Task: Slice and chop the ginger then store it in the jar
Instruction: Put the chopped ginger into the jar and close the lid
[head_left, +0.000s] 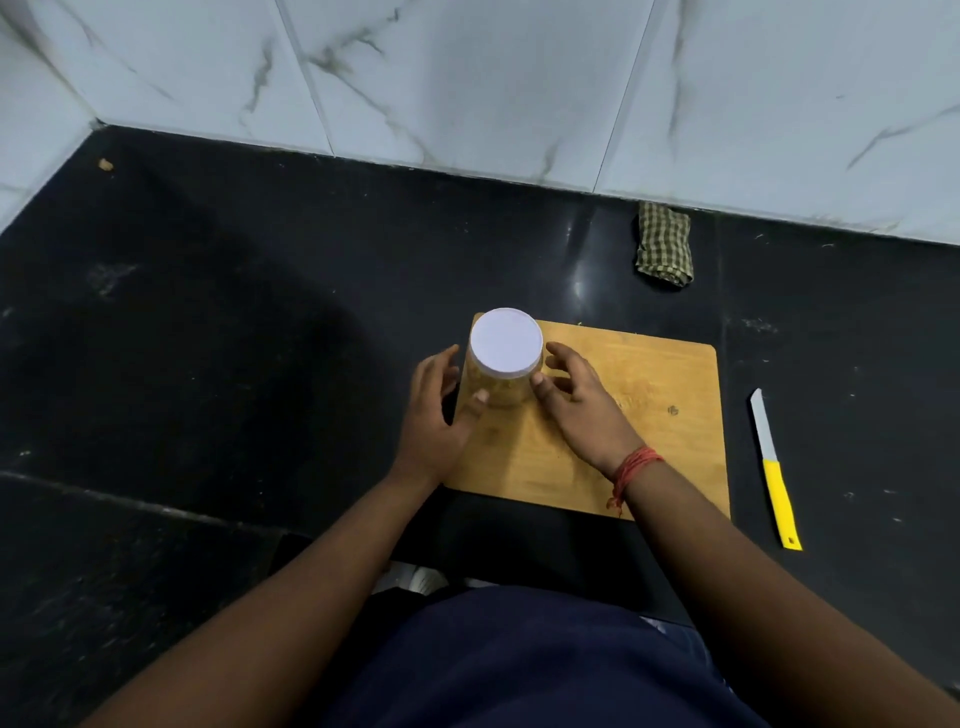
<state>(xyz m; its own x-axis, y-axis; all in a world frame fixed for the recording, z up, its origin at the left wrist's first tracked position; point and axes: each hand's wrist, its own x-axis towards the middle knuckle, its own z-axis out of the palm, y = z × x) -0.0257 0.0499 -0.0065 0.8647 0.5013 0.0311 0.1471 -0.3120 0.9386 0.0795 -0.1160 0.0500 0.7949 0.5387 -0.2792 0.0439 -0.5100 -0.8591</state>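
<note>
A clear jar (498, 387) with a white lid (505, 340) stands upright on the back left corner of the wooden cutting board (649, 415). Yellowish chopped ginger shows through its wall. My left hand (436, 415) is at the jar's left side with fingers spread, and its thumb tip rests against the jar's front. On the jar's right, my right hand (576, 405) has curled, parted fingers, its thumb just beside the wall. Neither hand is closed around the jar. A red thread is tied on my right wrist.
A knife (774, 467) with a yellow handle lies on the black counter right of the board, blade pointing away. A folded checked cloth (665, 252) sits near the tiled wall. A small scrap (105, 164) lies at the far left corner.
</note>
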